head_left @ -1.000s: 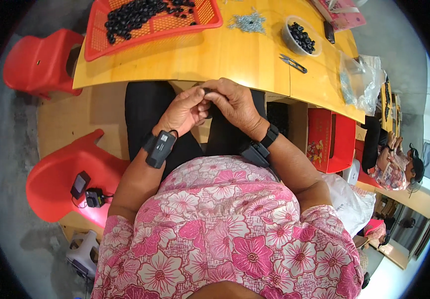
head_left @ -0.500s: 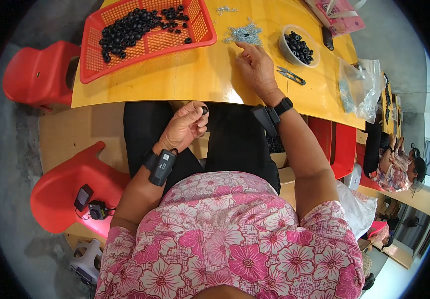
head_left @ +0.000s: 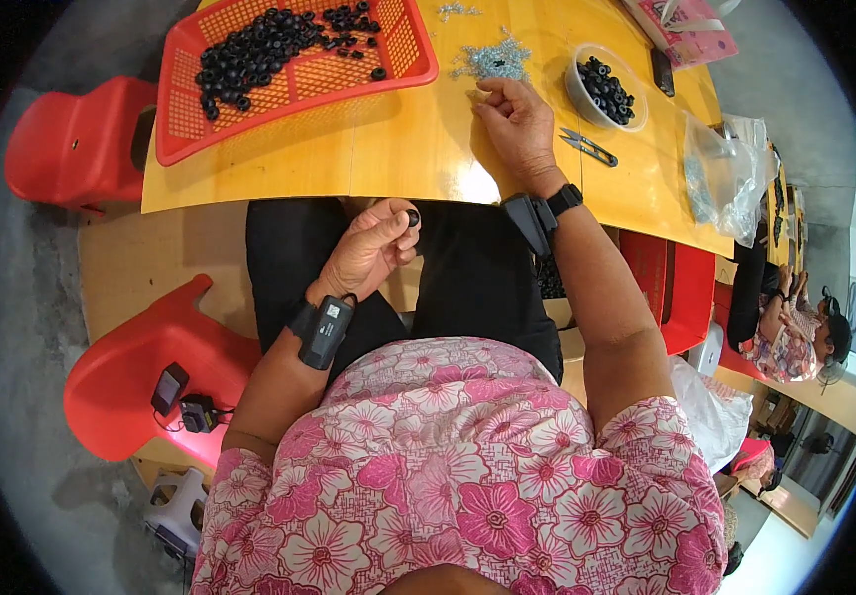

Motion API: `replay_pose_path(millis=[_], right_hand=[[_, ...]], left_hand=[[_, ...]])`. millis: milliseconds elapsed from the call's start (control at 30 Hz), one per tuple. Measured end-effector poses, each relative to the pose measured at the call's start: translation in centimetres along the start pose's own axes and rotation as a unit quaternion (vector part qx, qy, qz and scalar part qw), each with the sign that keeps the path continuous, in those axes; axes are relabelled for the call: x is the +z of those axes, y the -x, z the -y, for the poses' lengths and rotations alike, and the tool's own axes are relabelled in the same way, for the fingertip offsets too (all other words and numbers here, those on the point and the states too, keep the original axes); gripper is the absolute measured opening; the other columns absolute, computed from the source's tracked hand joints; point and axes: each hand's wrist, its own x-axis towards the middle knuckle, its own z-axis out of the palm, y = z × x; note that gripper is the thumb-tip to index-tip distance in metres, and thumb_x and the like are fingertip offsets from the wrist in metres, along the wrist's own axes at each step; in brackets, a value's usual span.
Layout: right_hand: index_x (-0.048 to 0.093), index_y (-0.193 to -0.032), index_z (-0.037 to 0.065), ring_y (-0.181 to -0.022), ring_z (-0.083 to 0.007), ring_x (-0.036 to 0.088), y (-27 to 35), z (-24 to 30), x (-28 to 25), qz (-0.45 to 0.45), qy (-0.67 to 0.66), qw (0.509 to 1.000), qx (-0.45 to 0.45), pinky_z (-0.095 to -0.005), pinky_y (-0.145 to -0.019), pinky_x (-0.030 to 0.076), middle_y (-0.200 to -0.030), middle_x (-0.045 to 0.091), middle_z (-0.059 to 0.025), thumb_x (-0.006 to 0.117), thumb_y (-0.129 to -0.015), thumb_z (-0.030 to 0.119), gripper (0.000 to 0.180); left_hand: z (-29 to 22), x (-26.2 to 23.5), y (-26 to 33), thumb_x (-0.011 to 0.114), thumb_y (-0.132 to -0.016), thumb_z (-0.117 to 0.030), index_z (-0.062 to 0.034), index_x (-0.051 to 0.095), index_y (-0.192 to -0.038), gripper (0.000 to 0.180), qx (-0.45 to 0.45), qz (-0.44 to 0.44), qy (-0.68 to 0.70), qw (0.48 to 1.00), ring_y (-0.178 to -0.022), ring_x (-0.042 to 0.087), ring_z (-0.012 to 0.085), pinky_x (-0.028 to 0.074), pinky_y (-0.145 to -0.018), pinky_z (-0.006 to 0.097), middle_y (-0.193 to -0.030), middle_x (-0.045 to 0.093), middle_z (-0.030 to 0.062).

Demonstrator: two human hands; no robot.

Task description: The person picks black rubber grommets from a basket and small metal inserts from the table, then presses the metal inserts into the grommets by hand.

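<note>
**One black ring pinched in my left hand, my right hand at the pile of metal bits**

The yellow wooden table (head_left: 388, 149) fills the far half of my view, its near edge just above my lap. On its left part sits the red mesh tray (head_left: 210, 124), with a heap of black rubber rings (head_left: 259, 45) gathered toward its far side. A red plastic chair (head_left: 140, 387) stands at my left, with a small black device and its cable lying on the seat; a second red chair (head_left: 71, 139) stands beyond the table's left end.

At the table's right end lies a crumpled clear plastic bag (head_left: 730, 169). Nearer the middle is a small white bowl (head_left: 606, 94) holding more black rings, and a pair of small metal snips (head_left: 586, 147) lies just beside it, on the side nearer to me.

My right hand (head_left: 517, 124) lies stretched out on the tabletop, fingertips drawn together at the near edge of a loose pile of small silvery metal parts (head_left: 497, 61). Whether they have closed on a part I cannot tell.

My left hand (head_left: 373, 248) is raised over my lap, below the table edge, fingers curled in. Thumb and forefinger are closed on a single black ring (head_left: 413, 215), held at the fingertips.
</note>
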Motion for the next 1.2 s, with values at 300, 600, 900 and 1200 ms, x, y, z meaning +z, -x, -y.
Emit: replay_pose_path(millis=[300, 600, 900, 1200], right_hand=[[0.067, -0.089, 0.003, -0.071, -0.0231, 0.06, 0.9, -1.1, 0.4, -0.012, 0.007, 1.0, 0.014, -0.0293, -0.065, 0.049, -0.079, 0.06, -0.0103, 0.067, -0.072, 0.005, 0.017], [0.067, -0.079, 0.002, -0.072, -0.0293, 0.06, 4.4, -2.6, 1.8, -0.018, 0.032, 0.999, 0.015, -0.0343, -0.065, 0.049, -0.078, 0.06, -0.0149, 0.066, -0.072, 0.005, 0.007], [0.064, -0.086, 0.009, -0.077, -0.0326, 0.059, 10.2, -5.2, 5.9, 0.0, 0.17, 0.984, -0.051, -0.039, -0.068, 0.048, -0.081, 0.06, -0.0132, 0.057, -0.081, 0.01, 0.009], [0.059, -0.1, 0.005, -0.078, -0.0246, 0.06, 14.3, -3.0, 8.4, 0.067, 0.062, 0.99, -0.103, -0.0319, -0.071, 0.047, -0.085, 0.06, -0.009, 0.053, -0.085, 0.004, 0.016]], left_hand=[[0.7, -0.4, 0.1, 0.061, -0.089, -0.022, -0.0104, 0.059, -0.096, 0.014, -0.001, -0.005, -0.007, 1.0, -0.067, 0.046, 0.0056, 0.039, -0.061, 0.021, -0.079, 0.052, -0.0047], [3.0, -2.9, 1.1, 0.059, -0.091, -0.024, -0.0122, 0.058, -0.095, 0.012, -0.04, -0.021, -0.023, 0.999, -0.065, 0.046, 0.005, 0.038, -0.056, 0.018, -0.075, 0.05, -0.0044], [5.6, -8.2, 2.2, 0.055, -0.093, -0.025, -0.0074, 0.055, -0.103, 0.021, -0.037, -0.012, -0.03, 0.999, -0.07, 0.045, 0.0074, 0.039, -0.061, 0.021, -0.086, 0.049, -0.0028], [5.8, -11.2, 4.4, 0.061, -0.09, -0.022, -0.009, 0.059, -0.095, 0.014, 0.007, -0.041, 0.009, 0.999, -0.067, 0.047, 0.0056, 0.04, -0.059, 0.019, -0.084, 0.053, 0.0001]])
